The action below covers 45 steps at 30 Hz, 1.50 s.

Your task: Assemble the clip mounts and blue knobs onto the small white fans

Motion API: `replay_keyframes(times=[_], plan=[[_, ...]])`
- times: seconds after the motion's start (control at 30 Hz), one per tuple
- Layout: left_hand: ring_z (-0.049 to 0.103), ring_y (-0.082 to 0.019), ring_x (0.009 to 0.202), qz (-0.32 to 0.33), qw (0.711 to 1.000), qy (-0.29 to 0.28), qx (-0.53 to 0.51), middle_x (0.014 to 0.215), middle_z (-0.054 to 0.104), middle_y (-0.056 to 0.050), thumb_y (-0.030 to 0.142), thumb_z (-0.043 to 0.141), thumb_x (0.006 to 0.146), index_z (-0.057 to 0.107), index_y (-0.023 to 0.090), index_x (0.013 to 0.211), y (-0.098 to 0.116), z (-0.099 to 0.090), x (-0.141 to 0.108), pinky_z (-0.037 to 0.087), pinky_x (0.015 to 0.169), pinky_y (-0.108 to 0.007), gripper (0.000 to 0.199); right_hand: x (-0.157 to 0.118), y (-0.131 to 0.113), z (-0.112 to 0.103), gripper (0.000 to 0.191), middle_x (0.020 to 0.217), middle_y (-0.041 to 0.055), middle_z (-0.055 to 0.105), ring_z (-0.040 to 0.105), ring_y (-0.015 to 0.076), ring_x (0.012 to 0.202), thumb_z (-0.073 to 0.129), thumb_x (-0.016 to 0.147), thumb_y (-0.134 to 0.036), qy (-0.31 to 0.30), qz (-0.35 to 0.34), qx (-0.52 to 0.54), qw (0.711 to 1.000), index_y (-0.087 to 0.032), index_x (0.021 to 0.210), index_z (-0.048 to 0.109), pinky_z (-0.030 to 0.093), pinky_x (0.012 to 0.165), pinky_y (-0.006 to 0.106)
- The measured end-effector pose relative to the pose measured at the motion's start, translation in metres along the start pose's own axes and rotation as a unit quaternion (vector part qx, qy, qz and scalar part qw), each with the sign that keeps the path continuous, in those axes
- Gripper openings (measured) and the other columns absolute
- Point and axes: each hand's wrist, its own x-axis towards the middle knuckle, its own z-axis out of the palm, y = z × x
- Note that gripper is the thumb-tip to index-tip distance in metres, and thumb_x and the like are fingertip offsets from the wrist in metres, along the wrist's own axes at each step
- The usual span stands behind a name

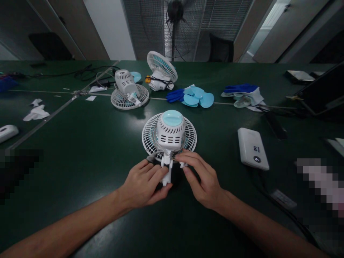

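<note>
A small white fan (172, 134) with a light-blue cap lies face down on its round grille, close in front of me. Its white neck bracket (167, 172) points toward me. My left hand (146, 181) has its fingers and thumb closed round this bracket from the left. On the right, my right hand (202, 179) reaches to the grille's near edge, its fingertips by the bracket's base and a small white part (183, 165) between thumb and fingers. What exactly the right fingertips pinch is partly hidden.
Behind are two more white fans (126, 84) (161, 71), light-blue fan blades (199, 97) and blue-and-white gloves (243, 94). A white power bank (252, 148) lies right, with black cables (285, 211) nearby. Paper scraps (36, 113) lie left.
</note>
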Motion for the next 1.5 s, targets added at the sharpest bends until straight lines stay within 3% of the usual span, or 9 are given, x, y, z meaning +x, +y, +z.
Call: replay_keyframes(times=[0.5, 0.67, 0.93, 1.23, 1.37, 1.5], plan=[[0.06, -0.018, 0.061, -0.02, 1.0, 0.006, 0.012, 0.078, 0.068, -0.005, 0.03, 0.05, 0.103, 0.058, 0.013, 0.109, 0.0, -0.0027, 0.0022, 0.045, 0.062, -0.033, 0.02, 0.0002, -0.0015, -0.0018, 0.04, 0.126, 0.0086, 0.069, 0.064, 0.0243, 0.125, 0.045, 0.101, -0.008, 0.002, 0.023, 0.0, 1.0, -0.023, 0.136, 0.058, 0.052, 0.114, 0.048], [0.058, -0.018, 0.061, -0.024, 1.0, 0.004, 0.011, 0.077, 0.066, -0.004, 0.031, 0.048, 0.104, 0.058, 0.012, 0.108, -0.0003, -0.0029, 0.0019, 0.044, 0.061, -0.033, 0.022, -0.0008, -0.0001, -0.0012, 0.043, 0.133, 0.0083, 0.066, 0.061, 0.0232, 0.131, 0.045, 0.101, -0.007, -0.017, 0.01, 0.001, 1.0, -0.024, 0.14, 0.055, 0.047, 0.12, 0.05], [0.062, -0.019, 0.066, -0.036, 0.999, 0.003, 0.02, 0.082, 0.07, -0.006, 0.032, 0.048, 0.105, 0.059, 0.012, 0.11, 0.0001, -0.0019, 0.0012, 0.045, 0.065, -0.034, 0.023, 0.0005, -0.001, -0.001, 0.043, 0.131, 0.0088, 0.067, 0.062, 0.0242, 0.13, 0.044, 0.101, -0.007, -0.013, 0.002, -0.005, 1.0, -0.024, 0.139, 0.057, 0.05, 0.117, 0.052], [0.061, -0.02, 0.065, -0.008, 0.999, 0.003, 0.033, 0.082, 0.069, -0.007, 0.03, 0.05, 0.105, 0.059, 0.009, 0.111, 0.0, -0.0015, 0.0008, 0.044, 0.064, -0.035, 0.024, -0.0012, 0.0032, 0.0018, 0.042, 0.134, 0.0071, 0.068, 0.063, 0.0232, 0.131, 0.049, 0.103, -0.01, -0.007, 0.015, 0.007, 1.0, -0.026, 0.142, 0.056, 0.049, 0.118, 0.051], [0.061, -0.02, 0.065, 0.003, 0.999, -0.002, 0.042, 0.081, 0.069, -0.007, 0.03, 0.049, 0.106, 0.058, 0.009, 0.112, -0.001, -0.0012, -0.0007, 0.045, 0.063, -0.035, 0.024, -0.0001, 0.0043, 0.0025, 0.034, 0.133, 0.0075, 0.07, 0.067, 0.0219, 0.126, 0.055, 0.103, -0.015, 0.034, 0.077, 0.034, 0.996, -0.025, 0.136, 0.059, 0.057, 0.109, 0.046], [0.063, -0.02, 0.066, -0.008, 0.999, -0.009, 0.038, 0.084, 0.07, -0.008, 0.031, 0.046, 0.107, 0.058, 0.01, 0.114, -0.0009, -0.0008, -0.001, 0.047, 0.064, -0.035, 0.025, 0.0041, 0.0034, 0.0027, 0.027, 0.122, 0.006, 0.075, 0.072, 0.0218, 0.116, 0.066, 0.098, -0.014, 0.047, 0.017, 0.029, 0.998, -0.025, 0.123, 0.067, 0.061, 0.102, 0.044]])
